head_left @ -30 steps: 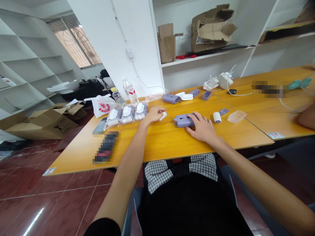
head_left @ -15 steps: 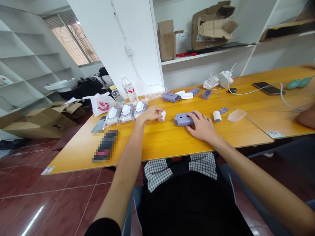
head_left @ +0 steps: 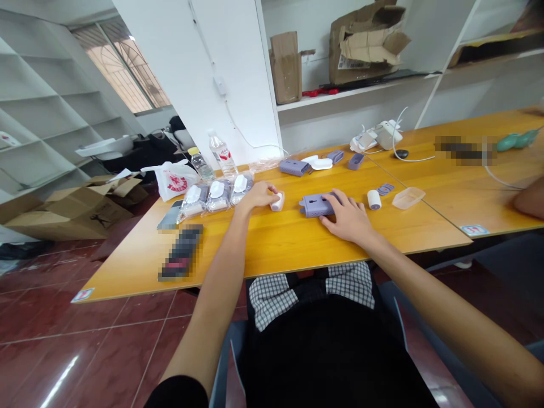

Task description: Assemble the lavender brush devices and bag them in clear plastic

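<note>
My left hand (head_left: 256, 198) reaches over the orange table (head_left: 276, 243) and pinches a small white roll (head_left: 277, 201) between its fingertips, just above the tabletop. My right hand (head_left: 347, 216) lies on the right end of a purple plastic case (head_left: 314, 205) that rests flat on the table, fingers curled over its edge. A second white roll (head_left: 374, 199) stands to the right of that hand. Three clear bags of parts (head_left: 216, 197) lie left of my left hand.
A clear plastic tray (head_left: 408, 198) and small purple pieces (head_left: 386, 188) lie right of the case. More purple cases (head_left: 294, 166) and a white part sit further back. Two water bottles (head_left: 221, 154), a white plastic bag (head_left: 173, 180) and a white charger with cables (head_left: 385, 135) line the far edge. Another person's arm (head_left: 529, 201) shows at right.
My left hand has closed on the white roll and shifted it slightly. My right hand stays on the purple case.
</note>
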`<act>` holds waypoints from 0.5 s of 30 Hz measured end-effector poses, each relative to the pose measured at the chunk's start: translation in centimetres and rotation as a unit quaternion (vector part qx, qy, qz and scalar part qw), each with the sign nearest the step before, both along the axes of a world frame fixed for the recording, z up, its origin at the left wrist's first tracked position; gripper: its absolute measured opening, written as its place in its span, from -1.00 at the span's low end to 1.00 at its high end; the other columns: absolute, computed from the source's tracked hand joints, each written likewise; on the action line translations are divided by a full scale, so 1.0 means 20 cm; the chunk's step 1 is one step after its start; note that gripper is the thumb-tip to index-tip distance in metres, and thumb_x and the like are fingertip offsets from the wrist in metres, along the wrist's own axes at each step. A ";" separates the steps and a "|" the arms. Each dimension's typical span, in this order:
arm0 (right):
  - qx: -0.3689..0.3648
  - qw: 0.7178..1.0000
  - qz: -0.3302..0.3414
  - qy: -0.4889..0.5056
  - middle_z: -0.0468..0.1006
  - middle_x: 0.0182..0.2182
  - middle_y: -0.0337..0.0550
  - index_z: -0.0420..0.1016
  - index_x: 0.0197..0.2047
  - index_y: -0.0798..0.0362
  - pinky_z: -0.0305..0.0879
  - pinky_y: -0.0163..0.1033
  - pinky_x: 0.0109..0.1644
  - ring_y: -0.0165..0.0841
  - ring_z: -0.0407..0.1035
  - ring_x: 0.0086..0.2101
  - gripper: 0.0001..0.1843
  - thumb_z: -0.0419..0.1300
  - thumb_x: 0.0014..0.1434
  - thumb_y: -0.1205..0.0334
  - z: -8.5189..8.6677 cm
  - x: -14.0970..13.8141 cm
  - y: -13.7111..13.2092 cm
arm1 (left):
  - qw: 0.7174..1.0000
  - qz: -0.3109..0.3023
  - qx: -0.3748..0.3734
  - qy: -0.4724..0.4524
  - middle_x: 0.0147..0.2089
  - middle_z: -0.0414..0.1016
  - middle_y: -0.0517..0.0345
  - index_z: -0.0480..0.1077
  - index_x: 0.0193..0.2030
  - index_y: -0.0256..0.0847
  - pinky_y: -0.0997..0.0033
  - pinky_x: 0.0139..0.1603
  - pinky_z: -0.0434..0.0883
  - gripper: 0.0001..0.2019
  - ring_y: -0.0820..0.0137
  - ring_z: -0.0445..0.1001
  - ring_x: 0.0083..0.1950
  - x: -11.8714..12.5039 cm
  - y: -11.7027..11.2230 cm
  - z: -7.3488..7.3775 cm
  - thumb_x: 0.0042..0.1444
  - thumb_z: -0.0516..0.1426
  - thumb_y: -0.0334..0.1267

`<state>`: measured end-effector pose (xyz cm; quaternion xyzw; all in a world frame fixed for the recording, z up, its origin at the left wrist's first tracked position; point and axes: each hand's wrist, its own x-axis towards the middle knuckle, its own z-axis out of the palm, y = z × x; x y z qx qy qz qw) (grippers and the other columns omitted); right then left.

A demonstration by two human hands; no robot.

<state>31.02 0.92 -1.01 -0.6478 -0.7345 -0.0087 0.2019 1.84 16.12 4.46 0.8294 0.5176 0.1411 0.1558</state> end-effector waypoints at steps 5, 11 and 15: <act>0.005 1.000 0.004 0.002 0.24 0.55 0.10 0.33 0.50 -0.06 0.33 0.38 0.25 0.26 0.37 0.27 -0.30 0.15 0.36 -0.09 0.00 0.00 0.00 | 1.000 -0.029 -0.001 0.008 0.13 0.73 -0.04 0.67 0.14 -0.22 0.18 0.29 0.54 -0.56 0.09 0.69 0.10 -0.02 0.01 0.01 0.12 0.26 -0.19; 0.007 1.000 0.004 0.002 0.24 0.55 0.12 0.33 0.49 -0.06 0.32 0.39 0.24 0.27 0.37 0.27 -0.29 0.14 0.36 -0.10 -0.02 0.00 0.01 | 0.998 -0.041 -0.021 0.033 0.23 0.70 0.00 0.62 0.28 -0.21 0.18 0.39 0.47 -0.46 0.05 0.66 0.21 -0.03 0.01 0.02 0.17 0.23 -0.14; 0.007 1.000 0.005 0.002 0.24 0.54 0.12 0.33 0.49 -0.06 0.32 0.39 0.24 0.27 0.37 0.27 -0.29 0.14 0.36 -0.10 -0.01 0.00 0.00 | 0.994 -0.062 -0.081 0.039 0.46 0.52 -0.01 0.50 0.43 -0.17 0.20 0.39 0.44 -0.28 0.04 0.58 0.34 -0.05 0.00 0.04 0.15 0.27 0.04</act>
